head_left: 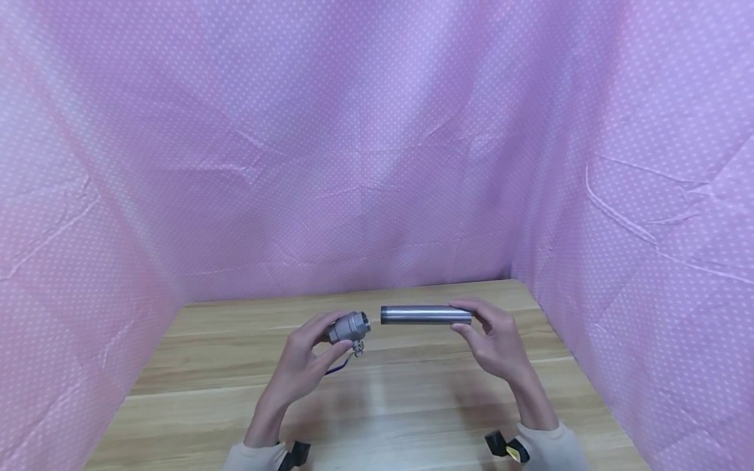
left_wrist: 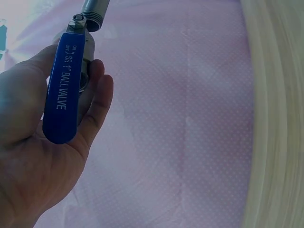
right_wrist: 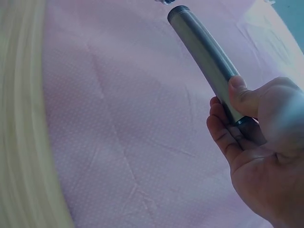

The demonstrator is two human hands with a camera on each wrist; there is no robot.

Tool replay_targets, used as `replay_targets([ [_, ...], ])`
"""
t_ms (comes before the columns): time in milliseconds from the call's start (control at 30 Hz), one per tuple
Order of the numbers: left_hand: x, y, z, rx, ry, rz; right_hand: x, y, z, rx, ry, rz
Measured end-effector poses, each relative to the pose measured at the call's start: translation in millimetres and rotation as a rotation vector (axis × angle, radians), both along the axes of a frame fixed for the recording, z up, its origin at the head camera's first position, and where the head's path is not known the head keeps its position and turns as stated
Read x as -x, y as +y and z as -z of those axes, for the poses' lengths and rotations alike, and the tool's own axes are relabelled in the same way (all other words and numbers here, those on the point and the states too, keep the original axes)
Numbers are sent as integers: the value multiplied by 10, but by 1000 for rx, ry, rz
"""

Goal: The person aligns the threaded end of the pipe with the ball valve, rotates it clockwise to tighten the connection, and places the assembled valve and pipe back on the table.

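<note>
My left hand (head_left: 303, 360) grips a metal ball valve (head_left: 349, 327) above the table, its open port facing right. The valve's blue lever handle (left_wrist: 63, 90), printed "SS 1" BALL VALVE", fills the near side in the left wrist view. With thumb and fingers my right hand (head_left: 497, 341) holds a steel pipe (head_left: 421, 315) by its right end, level in the air. The pipe's threaded end (right_wrist: 178, 13) points at the valve's port, and a small gap separates the two in the head view.
Beneath both hands lies a wood-grain table (head_left: 400, 405). Pink polka-dot cloth (head_left: 353, 163) hangs behind it and along both sides. A dark wrist camera (head_left: 296, 453) sits at the left sleeve, another dark wrist camera (head_left: 497, 443) at the right.
</note>
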State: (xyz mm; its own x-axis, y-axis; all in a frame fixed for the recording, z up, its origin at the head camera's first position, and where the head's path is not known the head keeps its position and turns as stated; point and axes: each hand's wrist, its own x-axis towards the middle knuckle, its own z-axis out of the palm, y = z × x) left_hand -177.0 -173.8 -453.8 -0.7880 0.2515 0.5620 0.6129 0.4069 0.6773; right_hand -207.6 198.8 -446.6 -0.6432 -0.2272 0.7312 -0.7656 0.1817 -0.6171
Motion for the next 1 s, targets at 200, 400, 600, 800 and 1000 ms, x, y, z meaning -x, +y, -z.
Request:
replay_targets([
  [200,-69,6,-30,19,62,16,-53,-22,-68,8,54,-67],
  [400,-79,41,-48,73,154,22,-69,-35,-69,-18,68,-77],
  [600,-72,62,-37,112,187,22,-69,-38,-42,-32,74,-85],
  [800,-73,59,-36,129,179,31,-63,-33,-31,-36,56,-105],
  [1000,-62,51,-40,129,189,64,-74,-22,-60,-41,32,-122],
])
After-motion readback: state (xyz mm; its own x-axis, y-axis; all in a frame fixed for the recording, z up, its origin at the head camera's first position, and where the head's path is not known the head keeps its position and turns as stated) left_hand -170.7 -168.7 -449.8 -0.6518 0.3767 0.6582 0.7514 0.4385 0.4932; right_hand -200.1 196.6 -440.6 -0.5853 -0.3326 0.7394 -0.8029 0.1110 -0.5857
